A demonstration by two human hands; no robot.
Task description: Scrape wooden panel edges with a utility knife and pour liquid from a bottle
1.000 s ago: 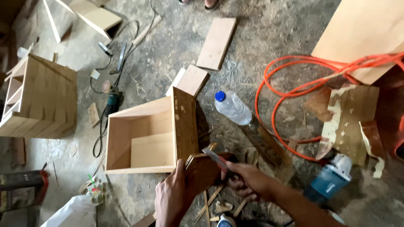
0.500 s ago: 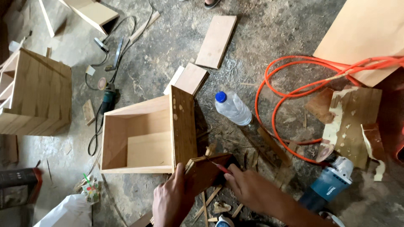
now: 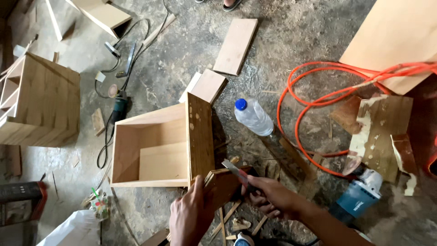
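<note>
Concrete floor, dusty and strewn with offcuts, carries all the work. Compared with half a second ago, the view has shifted slightly; both hands remain at the same workpiece and the blade has moved little.

Nearest, the left hand presses down on a dark board, fingers wrapped over its near edge. The right hand is closed in a fist around a scraper, whose flat blade lies on the board's upper edge. The board rests against the near corner of an open box.

Splinters lie just below the hands. A blue power tool sits to the right, near peeling veneer scraps. A water bottle lies just beyond the box, between it and an orange cable coiled on the floor.

Left of the box lies a grinder with its black cord. A second box stands at the left edge. Farther off, a plank lies flat, and a large sheet fills the far right corner.
</note>
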